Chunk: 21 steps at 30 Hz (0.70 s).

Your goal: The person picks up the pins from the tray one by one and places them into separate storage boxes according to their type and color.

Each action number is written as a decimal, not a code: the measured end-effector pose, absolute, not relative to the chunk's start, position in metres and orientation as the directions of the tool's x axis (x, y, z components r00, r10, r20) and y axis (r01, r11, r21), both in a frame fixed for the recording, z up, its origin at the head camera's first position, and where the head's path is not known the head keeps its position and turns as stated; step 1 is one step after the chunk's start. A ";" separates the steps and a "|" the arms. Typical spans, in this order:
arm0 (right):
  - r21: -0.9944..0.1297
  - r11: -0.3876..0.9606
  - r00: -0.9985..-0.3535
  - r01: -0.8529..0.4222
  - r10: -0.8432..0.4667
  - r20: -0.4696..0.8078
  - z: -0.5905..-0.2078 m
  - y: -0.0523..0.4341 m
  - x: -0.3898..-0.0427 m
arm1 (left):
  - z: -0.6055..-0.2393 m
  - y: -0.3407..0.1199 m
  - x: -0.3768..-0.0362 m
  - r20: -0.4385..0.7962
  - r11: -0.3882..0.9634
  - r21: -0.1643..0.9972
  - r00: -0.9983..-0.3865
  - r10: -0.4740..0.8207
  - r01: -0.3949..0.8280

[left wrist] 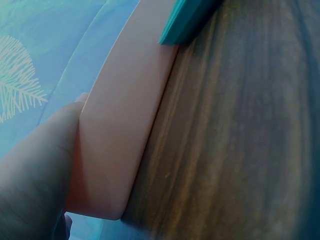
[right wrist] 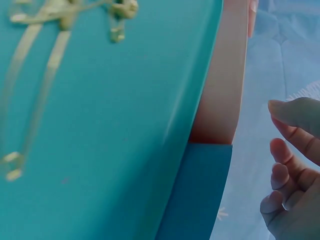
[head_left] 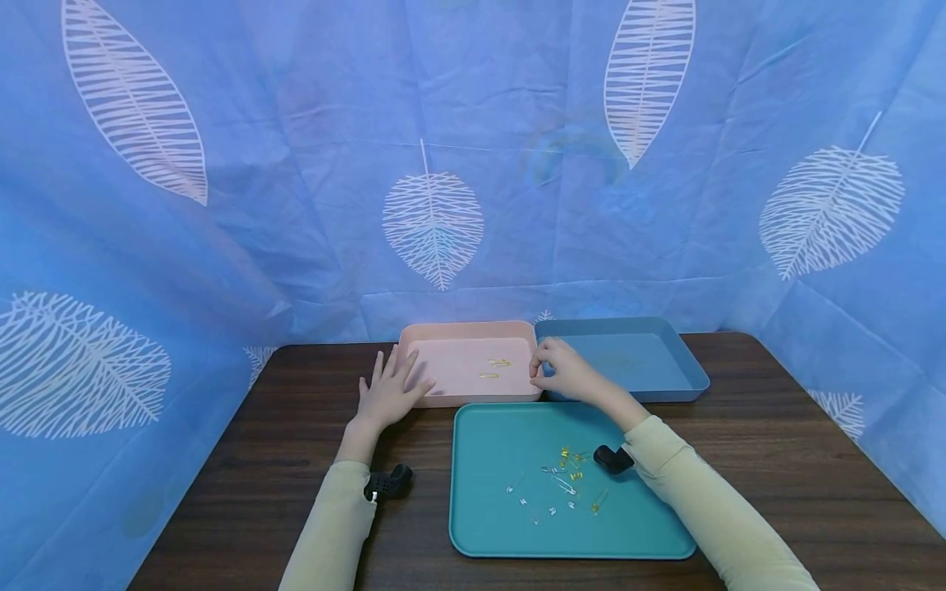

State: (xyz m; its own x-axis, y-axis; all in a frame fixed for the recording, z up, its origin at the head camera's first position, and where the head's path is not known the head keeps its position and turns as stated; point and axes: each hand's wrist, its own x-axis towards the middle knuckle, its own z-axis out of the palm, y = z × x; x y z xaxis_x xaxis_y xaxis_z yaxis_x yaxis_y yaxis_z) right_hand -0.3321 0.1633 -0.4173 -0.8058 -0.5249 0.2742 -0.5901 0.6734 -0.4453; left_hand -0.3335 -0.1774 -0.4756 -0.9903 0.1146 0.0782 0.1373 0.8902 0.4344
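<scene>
Right hand (head_left: 565, 371) at pink tray's (head_left: 443, 330) right rim, fingertips pressed together; pinched item not discernible. Loose pins (head_left: 562, 480) on teal tray (head_left: 480, 525), nearer that hand. Left hand (head_left: 388, 391) spread flat on pink tray's left corner.

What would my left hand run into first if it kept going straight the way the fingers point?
Probably nothing new: the left hand already rests its straight fingers on the pink tray at its left front corner. Sliding on, it would pass over the rim into the tray's bare floor, left of the small gold clips, though depth is unclear.
</scene>
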 end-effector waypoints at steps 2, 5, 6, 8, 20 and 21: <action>-0.451 0.673 -0.808 -0.586 -0.530 0.259 -0.418 0.168 -0.327 | -0.476 -0.177 -0.333 0.080 0.889 0.436 -0.990 0.115 0.138; -0.454 0.676 -0.810 -0.580 -0.538 0.233 -0.419 0.174 -0.320 | -0.475 -0.177 -0.333 0.084 0.886 0.441 -0.990 0.115 0.140; -0.451 0.677 -0.809 -0.581 -0.542 0.228 -0.420 0.176 -0.318 | -0.475 -0.177 -0.333 0.085 0.886 0.441 -0.990 0.115 0.141; -0.449 0.675 -0.805 -0.586 -0.551 0.221 -0.421 0.181 -0.313 | -0.475 -0.177 -0.332 0.084 0.885 0.443 -0.990 0.117 0.142; -0.491 0.654 -0.804 -0.575 -0.562 0.193 -0.429 0.205 -0.294 | -0.475 -0.177 -0.333 0.087 0.885 0.443 -0.989 0.117 0.144; -0.493 0.653 -0.803 -0.575 -0.565 0.190 -0.429 0.208 -0.293 | -0.475 -0.177 -0.333 0.087 0.884 0.444 -0.989 0.117 0.143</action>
